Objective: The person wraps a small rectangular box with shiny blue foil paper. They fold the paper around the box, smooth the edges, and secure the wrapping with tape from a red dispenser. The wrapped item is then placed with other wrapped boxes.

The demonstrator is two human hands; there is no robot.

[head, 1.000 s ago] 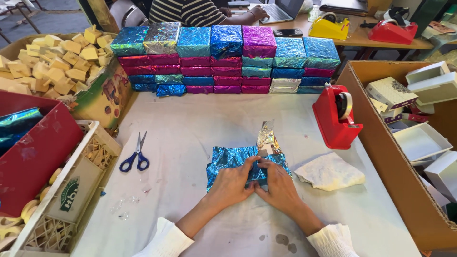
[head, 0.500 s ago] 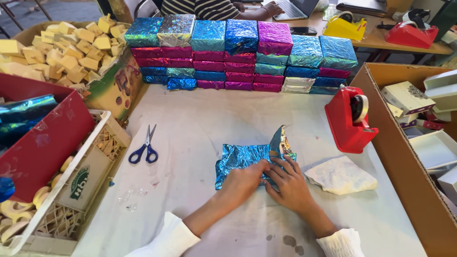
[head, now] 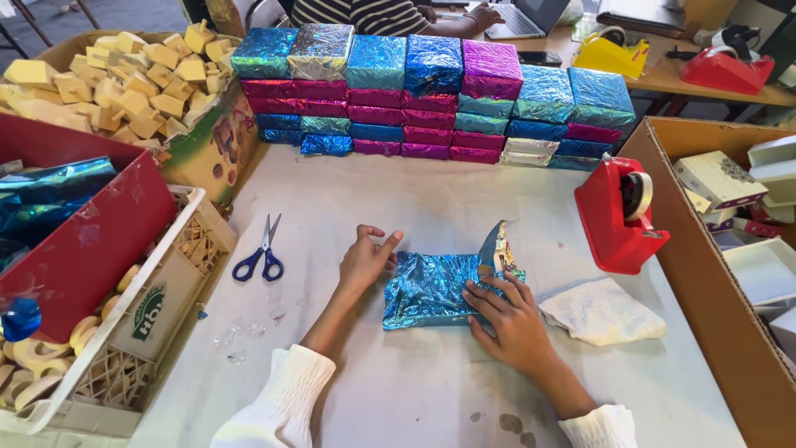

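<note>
The left hand (head: 365, 261) is now off the blue foil parcel (head: 439, 286), lifted just left of it at frame centre. The right hand (head: 510, 319) presses alone, and the foil flap (head: 496, 249) at the parcel's right end stands taller.

A flat blue foil-wrapped parcel (head: 435, 286) lies on the table, its right end flap seemingly unfolded, standing up.

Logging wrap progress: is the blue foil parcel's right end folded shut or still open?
Still open: on the blue foil parcel a silver-backed flap stands up unfolded above the right hand.
</note>
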